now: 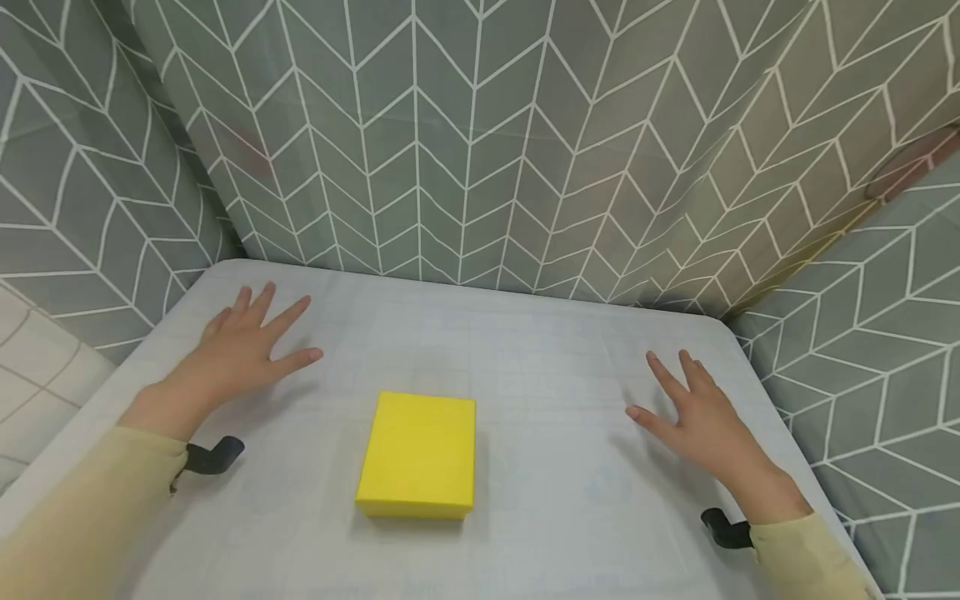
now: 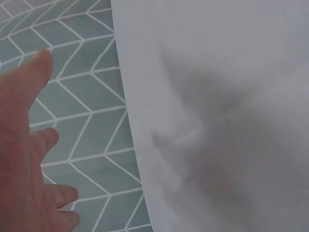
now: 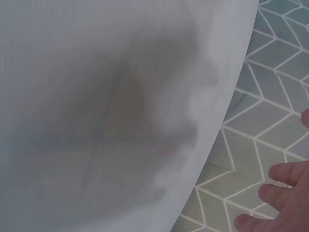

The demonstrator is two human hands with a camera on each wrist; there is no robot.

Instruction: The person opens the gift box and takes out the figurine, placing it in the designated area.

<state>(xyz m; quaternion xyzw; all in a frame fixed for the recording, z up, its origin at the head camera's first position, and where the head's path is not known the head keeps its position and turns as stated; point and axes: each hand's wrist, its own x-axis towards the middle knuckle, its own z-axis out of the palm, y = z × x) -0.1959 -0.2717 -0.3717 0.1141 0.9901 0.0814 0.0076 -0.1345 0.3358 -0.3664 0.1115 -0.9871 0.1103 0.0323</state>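
A yellow box point(image 1: 420, 450) with a flat lid sits on the white table point(image 1: 555, 483), a little left of the middle. To its upper left my left hand point(image 1: 243, 350) hovers over the table with fingers spread and nothing held. My right hand point(image 1: 705, 425) hangs over the right side, its fingers spread too and holding nothing. Both hands are well apart from the box. In the left wrist view the left hand point(image 2: 24, 150) shows at the left edge; in the right wrist view fingertips of the right hand point(image 3: 289, 198) show at the lower right.
Grey curtains point(image 1: 450, 142) with a white chevron pattern hang behind the table and along both sides. Black wrist straps point(image 1: 213, 456) stick out at the sleeve cuffs. White tiles point(image 1: 37, 375) lie beyond the table's left edge.
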